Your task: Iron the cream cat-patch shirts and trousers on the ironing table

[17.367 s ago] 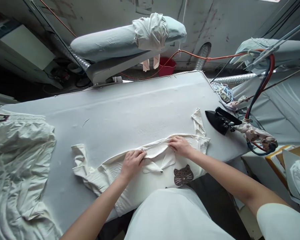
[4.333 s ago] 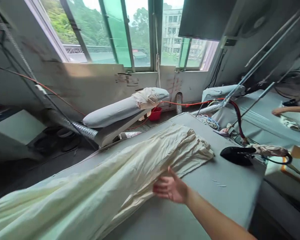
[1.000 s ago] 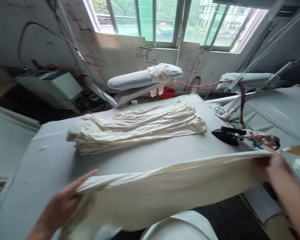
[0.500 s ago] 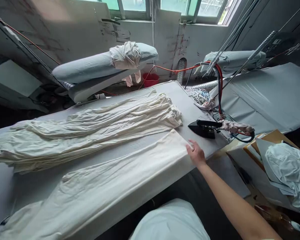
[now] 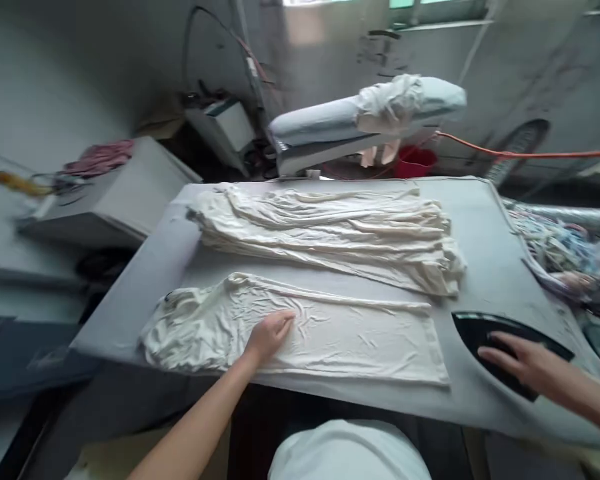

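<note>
A long cream garment (image 5: 365, 333), shaped like a trouser leg, lies along the front of the padded table (image 5: 485, 240). Its right part is spread fairly flat with a straight hem, while the left part is bunched up. My left hand (image 5: 273, 333) is on the middle of it, fingers closed on the fabric, with creases fanning out from the fingertips. To the right of the hem sits a black iron (image 5: 473, 333) on the table. My right hand (image 5: 517, 360) is wrapped round the iron's handle, slightly blurred.
Behind lies a pile of similar cream garments (image 5: 325, 230). A padded pressing arm (image 5: 320, 123) with cloth wrapped on it stands beyond the table, near a red bucket (image 5: 415, 162). Cloth strips (image 5: 555, 243) are heaped off the right edge. A pink cloth (image 5: 99, 159) is at left.
My view has swung left. My left hand has come into view on the garment. The right hand has left the hem and taken hold of the iron, which now stands nearer the front edge.
</note>
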`<state>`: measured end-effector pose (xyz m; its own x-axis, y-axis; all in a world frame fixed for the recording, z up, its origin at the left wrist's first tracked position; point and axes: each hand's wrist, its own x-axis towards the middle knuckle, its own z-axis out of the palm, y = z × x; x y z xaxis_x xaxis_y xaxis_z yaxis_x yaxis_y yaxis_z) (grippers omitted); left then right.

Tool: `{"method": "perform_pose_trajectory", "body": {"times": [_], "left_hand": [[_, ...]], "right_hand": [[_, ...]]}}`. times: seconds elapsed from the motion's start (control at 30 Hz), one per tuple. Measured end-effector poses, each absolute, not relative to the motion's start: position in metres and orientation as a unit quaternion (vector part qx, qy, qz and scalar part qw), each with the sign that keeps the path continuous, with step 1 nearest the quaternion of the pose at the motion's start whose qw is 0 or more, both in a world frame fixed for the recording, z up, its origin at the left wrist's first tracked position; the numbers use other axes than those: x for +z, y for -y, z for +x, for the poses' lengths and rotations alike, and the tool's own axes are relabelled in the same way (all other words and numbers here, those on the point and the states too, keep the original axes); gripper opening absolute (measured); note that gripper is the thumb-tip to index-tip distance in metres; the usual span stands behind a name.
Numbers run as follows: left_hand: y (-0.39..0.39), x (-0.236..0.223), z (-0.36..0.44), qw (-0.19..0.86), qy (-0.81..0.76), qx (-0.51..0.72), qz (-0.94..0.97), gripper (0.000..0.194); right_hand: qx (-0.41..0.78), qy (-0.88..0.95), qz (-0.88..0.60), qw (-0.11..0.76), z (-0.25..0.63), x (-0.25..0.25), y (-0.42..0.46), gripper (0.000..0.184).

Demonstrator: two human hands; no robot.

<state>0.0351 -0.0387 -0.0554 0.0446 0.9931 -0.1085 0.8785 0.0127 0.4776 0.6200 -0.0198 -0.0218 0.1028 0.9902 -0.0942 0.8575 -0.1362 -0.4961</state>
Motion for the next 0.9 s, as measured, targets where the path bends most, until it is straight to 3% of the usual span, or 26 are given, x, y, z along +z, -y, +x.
{"method": "perform_pose_trajectory", "body": {"times": [0.13, 0.3, 0.43, 0.63, 0.73, 0.83, 0.9], "left_hand": [[0.003, -0.035, -0.038, 0.118, -0.787, 0.169, 0.582, 0.042], [-0.04, -0.028, -0.123, 0.084, -0.779, 0.102, 0.612, 0.032], [-0.076, -0.032, -0.173, 0.157, -0.691, -0.027, 0.705, 0.02], [-0.102, -0.044, -0.205, 0.308, -0.64, 0.058, 0.702, 0.032], [-0.089, -0.046, -0.238, 0.388, -0.653, 0.082, 0.645, 0.032], [-0.051, -0.047, -0.304, 0.452, -0.712, 0.057, 0.534, 0.03], [-0.01, -0.049, -0.351, 0.446, -0.78, 0.149, 0.413, 0.035]], "right_hand": [[0.363, 0.72, -0.591, 0.035, 0.519, -0.021, 0.017, 0.041], [0.256, 0.699, -0.667, -0.029, 0.409, 0.007, -0.034, 0.047], [0.29, 0.695, -0.653, -0.08, 0.365, 0.026, -0.051, 0.047], [0.275, 0.832, -0.447, -0.182, 0.182, 0.027, -0.027, 0.03], [0.253, 0.864, -0.406, -0.159, 0.062, 0.017, -0.043, 0.034], [0.24, 0.85, -0.454, -0.118, -0.027, 0.014, -0.081, 0.04], [0.23, 0.825, -0.505, -0.107, -0.06, 0.017, -0.103, 0.043]]}}
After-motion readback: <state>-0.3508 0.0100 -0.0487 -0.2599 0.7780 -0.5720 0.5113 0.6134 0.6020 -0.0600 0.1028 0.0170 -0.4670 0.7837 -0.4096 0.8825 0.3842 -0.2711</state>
